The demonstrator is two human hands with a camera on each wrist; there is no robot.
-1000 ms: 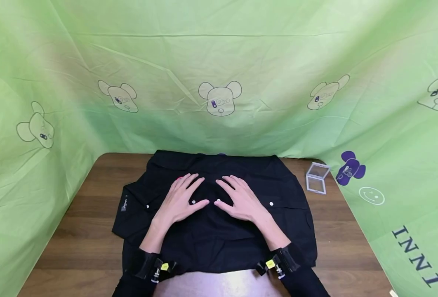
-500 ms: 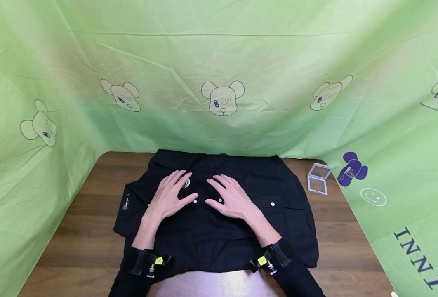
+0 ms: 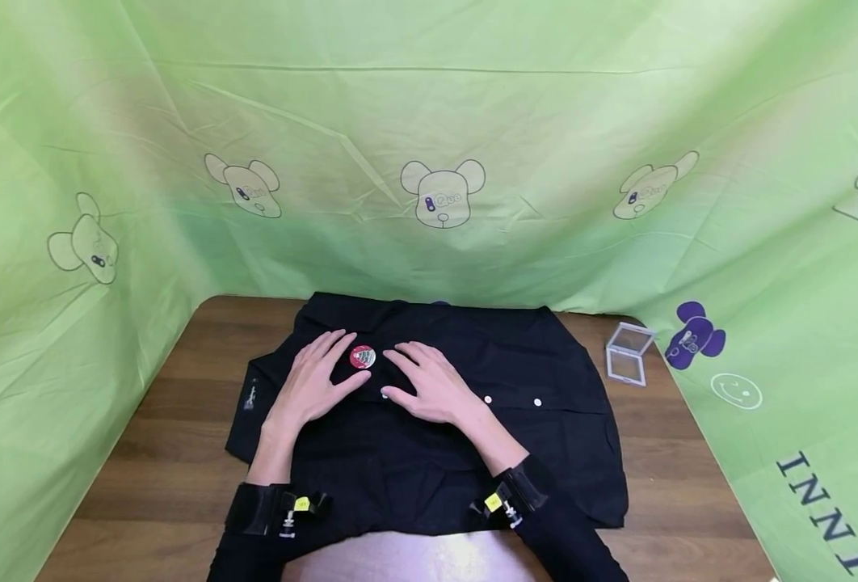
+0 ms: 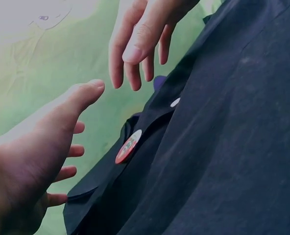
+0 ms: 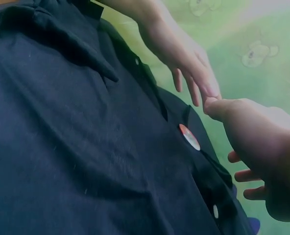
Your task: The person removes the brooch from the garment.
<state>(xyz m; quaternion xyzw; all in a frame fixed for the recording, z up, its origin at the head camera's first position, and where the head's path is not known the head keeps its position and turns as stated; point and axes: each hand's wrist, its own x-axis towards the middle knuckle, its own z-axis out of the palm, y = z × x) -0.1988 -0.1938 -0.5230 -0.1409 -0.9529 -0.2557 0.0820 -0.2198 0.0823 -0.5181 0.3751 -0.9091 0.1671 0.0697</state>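
Note:
A black button-up shirt [image 3: 393,485] lies spread on the table, with white buttons [image 3: 488,399] running across it. On its left half sits a round red, white and green pin badge [image 3: 362,356], also visible in the left wrist view as a tilted disc [image 4: 129,147]. My left hand [image 3: 313,386] is just left of the badge, fingers spread and holding nothing. To the badge's right, my right hand [image 3: 429,386] has straight, spread fingers and holds nothing either. Both hands appear raised off the cloth in the wrist views. Their thumbs point toward each other.
A small clear hinged case [image 3: 626,353] stands unfolded at the table's right rear. Wooden tabletop [image 3: 145,469] shows on both sides of the shirt. A green printed curtain [image 3: 327,121] encloses the back and sides.
Both hands have shifted left over the shirt, spread apart as before. The badge, earlier covered by the left hand, is now fully uncovered between them. The view has also shifted slightly.

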